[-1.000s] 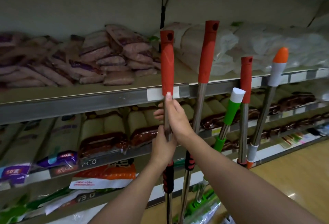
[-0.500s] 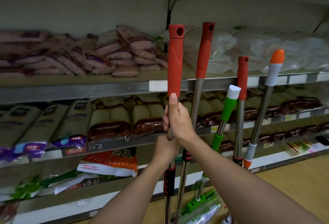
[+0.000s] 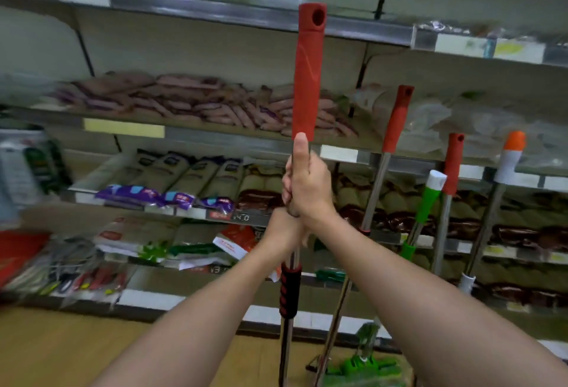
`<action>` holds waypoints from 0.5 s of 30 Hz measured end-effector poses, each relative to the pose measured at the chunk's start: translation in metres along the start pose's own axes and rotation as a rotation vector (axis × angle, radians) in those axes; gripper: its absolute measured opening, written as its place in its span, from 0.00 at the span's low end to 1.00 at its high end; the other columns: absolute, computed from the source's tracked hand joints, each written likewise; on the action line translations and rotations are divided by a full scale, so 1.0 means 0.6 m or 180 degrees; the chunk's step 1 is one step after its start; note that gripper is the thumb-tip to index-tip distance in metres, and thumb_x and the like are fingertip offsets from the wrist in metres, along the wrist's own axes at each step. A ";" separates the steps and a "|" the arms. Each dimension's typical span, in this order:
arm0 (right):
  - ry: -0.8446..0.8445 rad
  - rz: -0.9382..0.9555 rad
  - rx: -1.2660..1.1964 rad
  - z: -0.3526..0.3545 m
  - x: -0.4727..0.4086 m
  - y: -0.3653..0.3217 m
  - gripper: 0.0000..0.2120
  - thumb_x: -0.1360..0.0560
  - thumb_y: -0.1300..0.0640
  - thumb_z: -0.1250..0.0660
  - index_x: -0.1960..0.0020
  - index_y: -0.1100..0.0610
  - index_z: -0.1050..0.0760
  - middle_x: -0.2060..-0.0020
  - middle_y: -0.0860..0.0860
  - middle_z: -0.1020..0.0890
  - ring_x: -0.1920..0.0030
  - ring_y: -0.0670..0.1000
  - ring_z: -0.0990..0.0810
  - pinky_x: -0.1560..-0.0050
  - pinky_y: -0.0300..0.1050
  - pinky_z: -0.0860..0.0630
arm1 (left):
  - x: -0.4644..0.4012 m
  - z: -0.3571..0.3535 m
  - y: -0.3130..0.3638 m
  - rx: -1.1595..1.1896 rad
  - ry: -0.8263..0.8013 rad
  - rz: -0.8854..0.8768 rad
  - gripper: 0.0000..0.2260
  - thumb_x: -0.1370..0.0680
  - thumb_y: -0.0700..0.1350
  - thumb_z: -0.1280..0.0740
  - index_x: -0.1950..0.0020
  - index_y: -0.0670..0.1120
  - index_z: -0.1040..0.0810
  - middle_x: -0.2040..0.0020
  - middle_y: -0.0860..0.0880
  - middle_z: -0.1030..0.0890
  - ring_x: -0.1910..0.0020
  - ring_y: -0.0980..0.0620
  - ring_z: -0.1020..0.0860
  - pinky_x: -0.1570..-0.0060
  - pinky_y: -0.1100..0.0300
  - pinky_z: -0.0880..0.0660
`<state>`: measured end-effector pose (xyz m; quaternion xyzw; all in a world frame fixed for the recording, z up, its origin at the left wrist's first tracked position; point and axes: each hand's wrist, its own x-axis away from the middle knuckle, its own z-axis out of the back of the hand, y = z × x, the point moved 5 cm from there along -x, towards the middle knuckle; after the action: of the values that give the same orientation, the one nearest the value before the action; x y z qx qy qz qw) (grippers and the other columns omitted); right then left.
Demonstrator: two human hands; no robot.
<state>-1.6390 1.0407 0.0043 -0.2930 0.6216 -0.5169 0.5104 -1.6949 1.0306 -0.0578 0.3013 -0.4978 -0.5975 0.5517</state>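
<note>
- The shelf unit (image 3: 123, 131) at the left carries blurred packets. Its front edge runs behind the hands, so the pole needs free room on the person's side.
- The left hand (image 3: 284, 226) grips the steel shaft just under the right one. Its fingers wrap to the far side and I cannot see them well.
- The mop pole (image 3: 308, 73) is in front of the middle shelf's front edge, apart from it, held in both hands. Its long axis is almost vertical. The red handle end with the hanging hole points up toward the top shelf. The shaft with the black-and-red sleeve (image 3: 289, 291) goes down out of the picture, so the mop head is not seen.
- The right hand (image 3: 307, 186) closes round the shaft under the red handle, with the thumb straight up along it.
- To do this step well, I judge the pole should be carried upright with the hands close together, and its top should not swing into the upper shelf edge.
- At the right, other mops (image 3: 398, 119) lean on the shelf edge, and the lower end should pass clear of them.
</note>
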 end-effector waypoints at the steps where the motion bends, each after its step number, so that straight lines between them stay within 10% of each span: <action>1: -0.0085 0.0069 -0.0008 -0.025 0.004 -0.021 0.23 0.23 0.36 0.46 0.67 0.53 0.33 0.79 0.47 0.29 0.79 0.48 0.30 0.72 0.45 0.30 | 0.011 0.029 0.003 0.0019 0.0080 -0.0020 0.15 0.24 0.35 0.39 0.71 0.42 0.30 0.74 0.46 0.28 0.73 0.51 0.30 0.71 0.60 0.35; 15: -0.0838 0.0619 -0.0429 -0.405 0.069 -0.221 0.23 0.22 0.38 0.46 0.66 0.54 0.33 0.77 0.49 0.29 0.77 0.47 0.30 0.70 0.47 0.29 | 0.108 0.440 -0.024 -0.0021 0.1047 -0.0123 0.16 0.26 0.36 0.40 0.75 0.42 0.30 0.77 0.47 0.28 0.76 0.51 0.29 0.73 0.63 0.33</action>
<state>-1.9012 1.0481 0.1020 -0.3302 0.6080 -0.3794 0.6142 -1.9538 1.0362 0.0264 0.4028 -0.3929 -0.5523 0.6151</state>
